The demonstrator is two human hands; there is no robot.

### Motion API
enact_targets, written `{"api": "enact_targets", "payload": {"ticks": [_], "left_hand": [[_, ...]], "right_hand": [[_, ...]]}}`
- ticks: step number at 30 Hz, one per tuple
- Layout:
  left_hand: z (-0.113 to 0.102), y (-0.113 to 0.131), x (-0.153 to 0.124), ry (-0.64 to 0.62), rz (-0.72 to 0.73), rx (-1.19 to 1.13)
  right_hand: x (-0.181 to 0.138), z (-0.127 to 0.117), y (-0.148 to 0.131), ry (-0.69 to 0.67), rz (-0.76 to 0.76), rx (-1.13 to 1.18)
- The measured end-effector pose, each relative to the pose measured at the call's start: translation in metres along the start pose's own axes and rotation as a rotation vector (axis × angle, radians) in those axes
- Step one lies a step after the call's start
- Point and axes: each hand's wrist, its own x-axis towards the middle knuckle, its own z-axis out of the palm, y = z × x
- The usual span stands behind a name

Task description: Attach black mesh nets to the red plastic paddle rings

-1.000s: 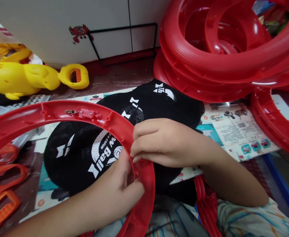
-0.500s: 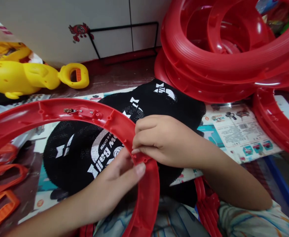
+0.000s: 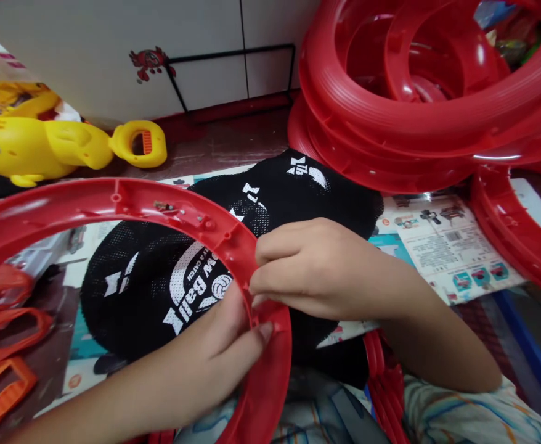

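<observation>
A large red plastic ring [image 3: 113, 200], hollow side up, lies across the view with its left part cut off by the frame. Small metal parts [image 3: 165, 206] sit inside its channel near the far side. My left hand [image 3: 233, 336] grips the ring's near right part, thumb over the channel and fingers underneath. Against the same stretch, just above, my right hand [image 3: 307, 265] has its fingers bent and pinched at the channel; whether a small piece is between them is hidden. Below the ring is black mesh fabric [image 3: 132, 308] with white print.
A pile of red rings [image 3: 418, 123] stands at the back right. On the left are a yellow duck-shaped toy [image 3: 44, 145] and orange-red plastic handles [image 3: 7, 327]. Printed cardboard [image 3: 441, 234] lies under the fabric. A black wire frame [image 3: 233, 54] leans near the white wall [image 3: 196, 24].
The ring has turned clockwise, carrying its metal parts to the right. My right hand has shifted slightly along the rim, and my left hand still holds the ring.
</observation>
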Motion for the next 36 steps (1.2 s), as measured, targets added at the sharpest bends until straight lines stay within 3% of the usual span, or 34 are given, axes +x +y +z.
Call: {"api": "enact_targets", "payload": {"ticks": [2,11,15,21,23,26,28,30,34,36], "left_hand": [[-0.001,0.002,-0.004,-0.078,-0.023,0.045],[0.004,0.013,-0.003,-0.171,0.024,0.104],[0.007,0.014,-0.004,-0.133,0.029,0.001],[0.012,0.008,-0.004,-0.221,0.011,-0.347],[0.016,0.006,-0.003,-0.17,-0.002,-0.523],[0.022,0.003,0.001,0.053,-0.026,-0.639],[0.023,0.003,0.003,0.165,-0.001,-0.612],[0.02,0.002,0.005,0.195,0.028,-0.539],[0.007,0.002,0.004,0.202,0.037,-0.263],[0.001,0.003,0.002,0.147,0.047,-0.082]], "right_hand": [[0.0,0.0,-0.001,-0.01,-0.02,-0.008],[0.0,0.002,-0.003,0.004,-0.04,0.052],[0.002,0.0,-0.002,0.0,-0.021,0.075],[0.0,-0.001,-0.001,0.018,0.0,0.049],[0.0,0.0,-0.002,0.028,0.011,0.025],[0.001,0.003,-0.002,0.042,0.029,-0.03],[0.003,0.007,-0.001,0.059,0.026,-0.067],[0.003,0.01,0.0,0.095,0.031,-0.11],[0.001,0.008,0.004,0.153,0.02,-0.189],[0.0,0.006,0.004,0.142,-0.033,-0.206]]}}
